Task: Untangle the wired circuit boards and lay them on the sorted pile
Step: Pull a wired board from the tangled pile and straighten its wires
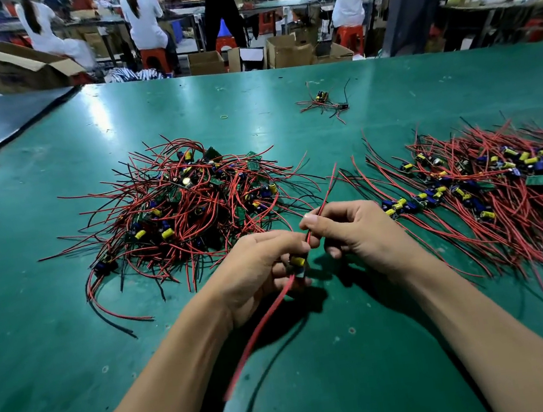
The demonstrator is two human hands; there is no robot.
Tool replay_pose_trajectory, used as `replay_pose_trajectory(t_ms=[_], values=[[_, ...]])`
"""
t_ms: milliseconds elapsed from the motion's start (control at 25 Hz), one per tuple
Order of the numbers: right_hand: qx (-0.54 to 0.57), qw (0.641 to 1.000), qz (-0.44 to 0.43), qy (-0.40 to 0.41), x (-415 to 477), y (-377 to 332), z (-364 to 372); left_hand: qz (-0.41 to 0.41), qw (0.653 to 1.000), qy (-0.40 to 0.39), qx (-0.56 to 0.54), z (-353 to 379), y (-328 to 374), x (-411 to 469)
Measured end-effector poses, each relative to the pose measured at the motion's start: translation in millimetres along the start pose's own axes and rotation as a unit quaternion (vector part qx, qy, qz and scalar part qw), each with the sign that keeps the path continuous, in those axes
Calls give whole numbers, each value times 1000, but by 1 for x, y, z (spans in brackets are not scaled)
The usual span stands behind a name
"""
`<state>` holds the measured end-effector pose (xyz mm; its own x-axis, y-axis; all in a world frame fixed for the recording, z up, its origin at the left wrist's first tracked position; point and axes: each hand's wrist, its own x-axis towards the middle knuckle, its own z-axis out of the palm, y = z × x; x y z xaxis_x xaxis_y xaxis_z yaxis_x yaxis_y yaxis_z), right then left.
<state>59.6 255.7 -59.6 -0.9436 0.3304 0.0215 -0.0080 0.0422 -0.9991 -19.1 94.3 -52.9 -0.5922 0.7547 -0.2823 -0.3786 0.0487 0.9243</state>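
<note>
While both hands are working close together above the green table (73,335), the entries are reading as follows.

- Left hand (261,269): curling its fingers round one circuit board (297,262), which is showing a yellow component.
- Right hand (359,228): pinching an upper red wire (323,204) between thumb and forefinger, just beside the left hand.
- Lower red wire (261,324): trailing from the left hand towards the wearer, blurred.
- Tangled pile (187,203): lying left of centre, its wires crossing every way.
- Sorted pile (502,185): lying at the right, its wires running roughly parallel.
- Stray cluster (325,103): sitting farther back, well apart from both piles.
- Yellow ring (224,116): lying beyond the tangled pile.
</note>
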Motion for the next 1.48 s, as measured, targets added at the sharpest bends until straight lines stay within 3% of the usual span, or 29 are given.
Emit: replay_pose_trajectory(t_ms=[200, 360, 840, 1040, 1240, 1480], values=[[57, 997, 43, -20, 0, 2, 6, 35, 999, 37, 19, 4, -6, 0], [35, 998, 61, -7, 2, 1, 1, 58, 994, 70, 61, 6, -4, 1], [-46, 974, -34, 221, 17, 13, 2, 87, 988, 59, 109, 16, -6, -6], [102, 984, 50, 139, 17, 9, 4, 66, 990, 78, 96, 19, -8, -3], [128, 986, 102, -18, 6, 6, 0, 70, 990, 90, 84, 19, -10, -3], [102, 986, 96, 94, 13, 6, 0, 93, 985, 86, 116, 20, -11, -4]])
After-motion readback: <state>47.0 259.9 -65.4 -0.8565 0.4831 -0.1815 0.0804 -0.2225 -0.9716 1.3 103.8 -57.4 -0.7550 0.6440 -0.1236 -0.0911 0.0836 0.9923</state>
